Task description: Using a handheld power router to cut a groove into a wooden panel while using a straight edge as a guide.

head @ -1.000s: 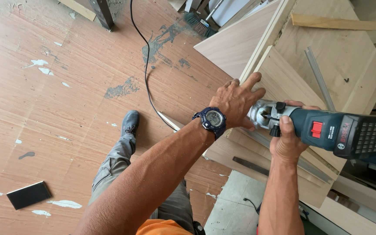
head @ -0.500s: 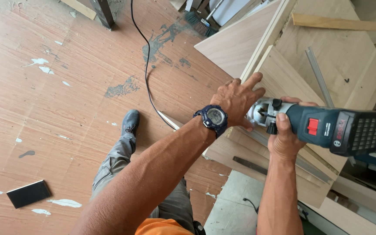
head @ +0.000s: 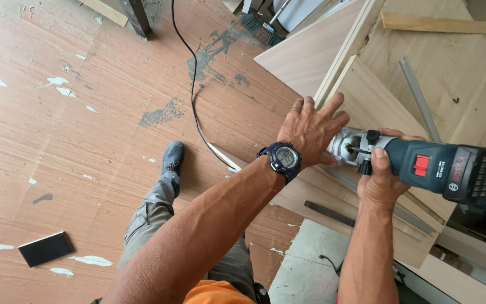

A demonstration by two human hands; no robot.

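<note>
Since a moment ago, hardly anything has shifted: both hands sit where they were. Nearest, the right hand is wrapped tight round the teal power tool, low against the plywood panel's edge. Its long axis runs left to right, nose pointing left. The left hand, fingers spread, presses flat beside the nose; steadying there seems wise. Farther off, a black cable trails across the floor.

Matt, smooth pale wood panels; worn reddish plywood floor, paint-flecked; power tool cased in matt teal plastic, with a metal nose.
</note>
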